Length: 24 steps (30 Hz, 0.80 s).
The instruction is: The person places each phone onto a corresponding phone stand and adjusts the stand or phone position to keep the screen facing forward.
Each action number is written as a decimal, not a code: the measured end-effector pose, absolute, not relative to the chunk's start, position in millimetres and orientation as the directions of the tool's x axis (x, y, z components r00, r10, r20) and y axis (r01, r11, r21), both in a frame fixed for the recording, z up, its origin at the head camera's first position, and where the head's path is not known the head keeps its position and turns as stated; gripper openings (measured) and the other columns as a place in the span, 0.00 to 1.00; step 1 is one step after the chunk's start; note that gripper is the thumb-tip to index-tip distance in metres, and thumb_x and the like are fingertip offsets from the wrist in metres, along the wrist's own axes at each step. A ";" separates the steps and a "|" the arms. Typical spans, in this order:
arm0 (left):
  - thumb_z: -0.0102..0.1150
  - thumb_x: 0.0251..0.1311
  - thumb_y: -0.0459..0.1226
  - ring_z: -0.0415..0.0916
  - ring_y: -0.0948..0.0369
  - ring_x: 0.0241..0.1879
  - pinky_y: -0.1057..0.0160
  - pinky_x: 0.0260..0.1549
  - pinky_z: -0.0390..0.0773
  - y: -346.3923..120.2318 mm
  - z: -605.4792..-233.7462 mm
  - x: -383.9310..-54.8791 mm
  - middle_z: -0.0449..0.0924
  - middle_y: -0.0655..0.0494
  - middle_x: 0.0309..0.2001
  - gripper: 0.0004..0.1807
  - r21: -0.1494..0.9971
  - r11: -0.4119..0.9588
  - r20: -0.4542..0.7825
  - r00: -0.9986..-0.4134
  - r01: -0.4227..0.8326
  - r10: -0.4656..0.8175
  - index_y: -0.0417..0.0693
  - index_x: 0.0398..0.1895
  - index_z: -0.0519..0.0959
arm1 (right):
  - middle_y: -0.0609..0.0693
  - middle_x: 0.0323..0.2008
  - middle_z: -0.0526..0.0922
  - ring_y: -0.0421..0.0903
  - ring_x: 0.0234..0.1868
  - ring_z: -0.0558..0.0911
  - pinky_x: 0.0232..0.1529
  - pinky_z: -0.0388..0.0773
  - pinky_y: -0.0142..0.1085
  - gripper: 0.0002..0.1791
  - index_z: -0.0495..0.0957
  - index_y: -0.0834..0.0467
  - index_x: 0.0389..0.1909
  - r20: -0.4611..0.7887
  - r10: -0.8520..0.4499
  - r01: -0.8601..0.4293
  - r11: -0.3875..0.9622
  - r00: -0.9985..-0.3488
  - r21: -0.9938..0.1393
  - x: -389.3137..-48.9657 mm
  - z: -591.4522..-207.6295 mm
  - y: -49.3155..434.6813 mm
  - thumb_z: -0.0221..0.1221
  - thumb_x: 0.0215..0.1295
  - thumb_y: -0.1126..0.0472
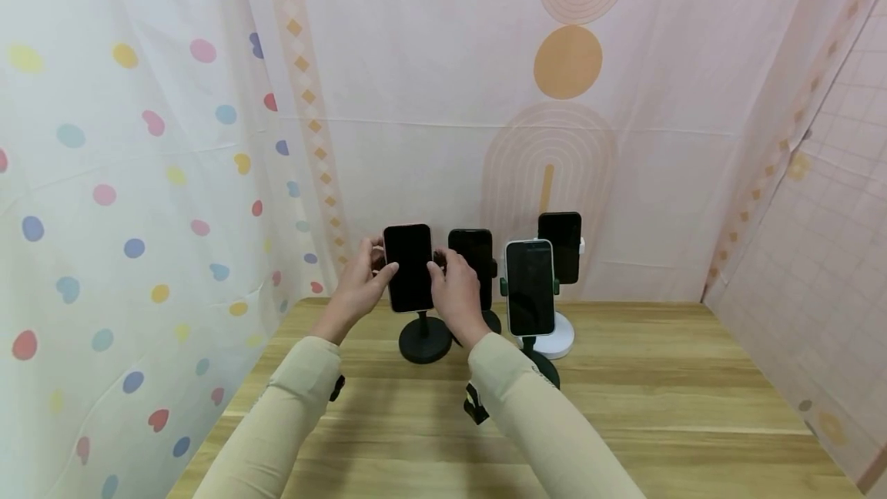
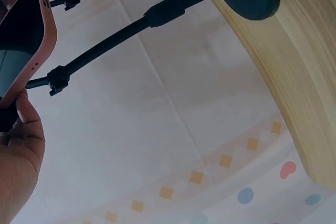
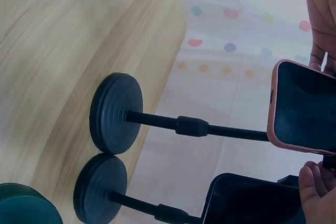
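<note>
A phone [image 1: 409,268] in a pink case, its screen dark, stands upright on a black phone stand [image 1: 424,341] with a round base and a thin pole. My left hand [image 1: 359,283] grips the phone's left side, thumb at the front edge and fingers behind. On the opposite side my right hand [image 1: 459,291] holds the phone's edge by the black clamp [image 3: 329,161], fingertips curled. The left wrist view shows the pink case [image 2: 48,32] from the side, above the stand's pole [image 2: 107,44]. Much of the clamp is hidden behind the phone.
Just right stands a second black phone [image 1: 476,249] on a black stand, partly behind my right hand. A white-edged phone [image 1: 530,287] on a dark green stand and a black phone [image 1: 564,245] on a white stand [image 1: 560,341] follow. Curtains border the wooden table [image 1: 665,391].
</note>
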<state>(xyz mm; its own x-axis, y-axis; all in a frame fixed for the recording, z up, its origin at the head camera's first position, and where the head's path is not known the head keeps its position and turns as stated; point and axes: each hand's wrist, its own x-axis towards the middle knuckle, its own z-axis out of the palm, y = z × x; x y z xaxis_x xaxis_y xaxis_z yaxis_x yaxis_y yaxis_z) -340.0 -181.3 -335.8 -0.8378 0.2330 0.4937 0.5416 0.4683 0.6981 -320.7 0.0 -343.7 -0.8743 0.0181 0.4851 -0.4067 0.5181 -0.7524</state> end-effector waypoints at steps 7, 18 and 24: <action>0.50 0.75 0.36 0.77 0.44 0.52 0.43 0.52 0.75 -180.6 -336.6 -340.1 0.77 0.36 0.56 0.25 0.725 0.481 0.459 -0.866 0.494 0.197 0.39 0.69 0.59 | 0.59 0.53 0.80 0.54 0.51 0.80 0.54 0.76 0.48 0.20 0.75 0.63 0.63 0.480 0.001 -0.404 0.539 -0.877 -0.739 -322.5 -340.7 0.2 0.54 0.76 0.59; 0.53 0.74 0.37 0.77 0.49 0.50 0.48 0.49 0.77 -178.9 -339.0 -340.1 0.79 0.40 0.53 0.18 0.725 0.505 0.463 -0.875 0.467 0.145 0.36 0.61 0.70 | 0.58 0.47 0.81 0.52 0.46 0.81 0.50 0.77 0.47 0.19 0.76 0.63 0.60 0.476 -0.008 -0.404 0.542 -0.879 -0.737 -325.0 -341.6 -0.1 0.55 0.75 0.58; 0.54 0.73 0.37 0.77 0.49 0.52 0.48 0.50 0.76 -177.8 -339.9 -341.0 0.79 0.41 0.54 0.17 0.724 0.509 0.464 -0.875 0.465 0.139 0.38 0.59 0.73 | 0.58 0.49 0.81 0.52 0.48 0.81 0.52 0.76 0.47 0.19 0.75 0.63 0.61 0.466 -0.006 -0.387 0.565 -0.885 -0.729 -324.4 -341.0 0.5 0.54 0.76 0.57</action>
